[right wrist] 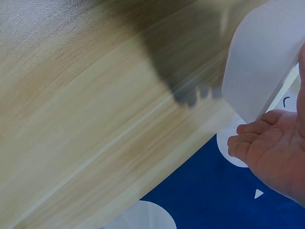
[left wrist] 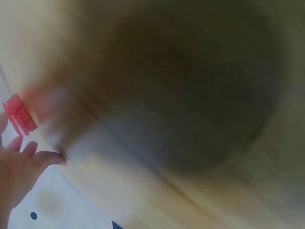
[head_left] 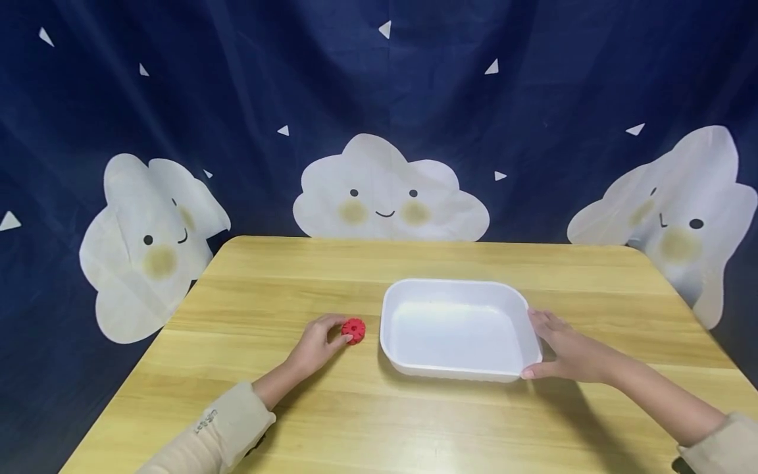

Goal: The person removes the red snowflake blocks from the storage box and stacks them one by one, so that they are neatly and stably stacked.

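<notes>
My left hand [head_left: 316, 342] pinches a small red toothed disc [head_left: 354, 324] with a hole in its middle, left of a white plastic tray [head_left: 456, 376]. In the left wrist view the red disc [left wrist: 20, 113] shows at the left edge with the fingers [left wrist: 40, 159] beside it. On the tray's right end lies my right hand [head_left: 577, 352], thumb at the front corner and fingers spread along the side wall. From the right wrist view, the right hand's fingers [right wrist: 255, 136] are extended beside the tray's wall [right wrist: 262, 62]. The tray holds nothing.
The wooden table [head_left: 331, 428] has its back edge against a dark blue curtain [head_left: 249, 85] with white clouds and triangles. A dark shadow [right wrist: 190, 57] falls on the table in the right wrist view.
</notes>
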### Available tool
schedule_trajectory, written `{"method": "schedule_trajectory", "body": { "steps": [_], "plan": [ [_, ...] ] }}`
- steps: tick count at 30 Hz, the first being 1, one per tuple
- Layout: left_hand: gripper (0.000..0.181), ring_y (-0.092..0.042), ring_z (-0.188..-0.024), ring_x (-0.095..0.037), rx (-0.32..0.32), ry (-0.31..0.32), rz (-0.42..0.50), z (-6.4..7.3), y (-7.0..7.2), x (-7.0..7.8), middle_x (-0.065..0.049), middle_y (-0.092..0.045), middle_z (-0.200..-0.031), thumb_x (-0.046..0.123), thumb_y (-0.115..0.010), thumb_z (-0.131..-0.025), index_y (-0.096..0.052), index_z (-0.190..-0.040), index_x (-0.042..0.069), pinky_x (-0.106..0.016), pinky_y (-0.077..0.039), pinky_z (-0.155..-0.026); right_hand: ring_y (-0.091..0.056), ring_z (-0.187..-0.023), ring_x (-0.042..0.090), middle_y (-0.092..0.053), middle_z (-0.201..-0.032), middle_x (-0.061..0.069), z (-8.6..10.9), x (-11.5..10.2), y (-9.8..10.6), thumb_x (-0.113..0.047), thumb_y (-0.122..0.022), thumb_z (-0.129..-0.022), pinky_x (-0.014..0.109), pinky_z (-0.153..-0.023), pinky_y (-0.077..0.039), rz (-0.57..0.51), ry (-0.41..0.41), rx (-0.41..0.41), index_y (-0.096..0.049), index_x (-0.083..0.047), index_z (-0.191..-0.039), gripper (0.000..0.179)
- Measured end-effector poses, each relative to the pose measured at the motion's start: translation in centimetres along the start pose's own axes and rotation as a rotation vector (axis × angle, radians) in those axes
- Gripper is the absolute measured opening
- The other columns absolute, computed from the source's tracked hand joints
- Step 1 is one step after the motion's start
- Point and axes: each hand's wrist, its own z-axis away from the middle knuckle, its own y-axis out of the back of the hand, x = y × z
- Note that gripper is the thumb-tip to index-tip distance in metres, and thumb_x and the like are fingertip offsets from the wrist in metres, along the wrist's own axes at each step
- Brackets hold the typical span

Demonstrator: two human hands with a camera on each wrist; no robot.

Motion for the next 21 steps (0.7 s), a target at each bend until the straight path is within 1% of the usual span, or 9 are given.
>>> {"method": "schedule_trajectory", "body": {
  "steps": [4,10,16,19,21],
  "plan": [
    [0.029,-0.062,-0.102,-0.031,0.006,-0.011,-0.005,0.0,0.0,0.0,-0.018,-0.066,-0.105,0.007,-0.073,-0.077,-0.065,-0.102,-0.006,-0.04,-0.051,-0.09,-0.021,-0.125,0.062,-0.024,-0.139,0.042,-0.1,0.1,0.1,-0.042,-0.076,-0.07,0.072,-0.096,-0.025,-0.001,0.003,-0.001,-0.021,0.02,-0.137,0.107],
    [0.027,-0.062,-0.1,-0.029,0.019,-0.008,-0.004,0.1,0.1,0.0,-0.016,-0.067,-0.102,0.006,-0.073,-0.077,-0.066,-0.101,-0.004,-0.039,-0.052,-0.088,-0.021,-0.125,0.062,-0.025,-0.138,0.043,-0.2,0.1,0.2,-0.042,-0.076,-0.069,0.072,-0.096,-0.025,0.008,0.003,0.0,-0.022,0.02,-0.136,0.106],
    [0.029,-0.061,-0.103,-0.032,0.025,0.008,0.005,0.2,0.3,-0.3,-0.019,-0.065,-0.106,0.009,-0.07,-0.081,-0.064,-0.105,-0.007,-0.042,-0.05,-0.091,-0.021,-0.125,0.062,-0.025,-0.138,0.043,-0.2,0.1,0.2,-0.042,-0.076,-0.069,0.072,-0.096,-0.025,0.005,0.005,-0.007,-0.021,0.02,-0.136,0.107],
    [0.03,-0.061,-0.103,-0.033,0.055,0.0,0.024,0.1,0.7,-0.3,-0.02,-0.064,-0.107,0.009,-0.067,-0.083,-0.063,-0.107,-0.008,-0.043,-0.051,-0.09,-0.021,-0.125,0.062,-0.025,-0.138,0.043,-0.2,0.1,0.3,-0.042,-0.076,-0.069,0.072,-0.096,-0.025,0.006,0.008,-0.007,-0.021,0.02,-0.136,0.107],
    [0.029,-0.061,-0.103,-0.034,0.075,-0.017,0.033,-0.1,1.1,-0.2,-0.021,-0.064,-0.108,0.009,-0.066,-0.084,-0.062,-0.108,-0.008,-0.044,-0.051,-0.089,-0.021,-0.125,0.062,-0.024,-0.138,0.043,-0.2,0.1,0.4,-0.042,-0.076,-0.069,0.072,-0.096,-0.025,0.003,0.009,-0.009,-0.021,0.021,-0.136,0.107]
  ]
}}
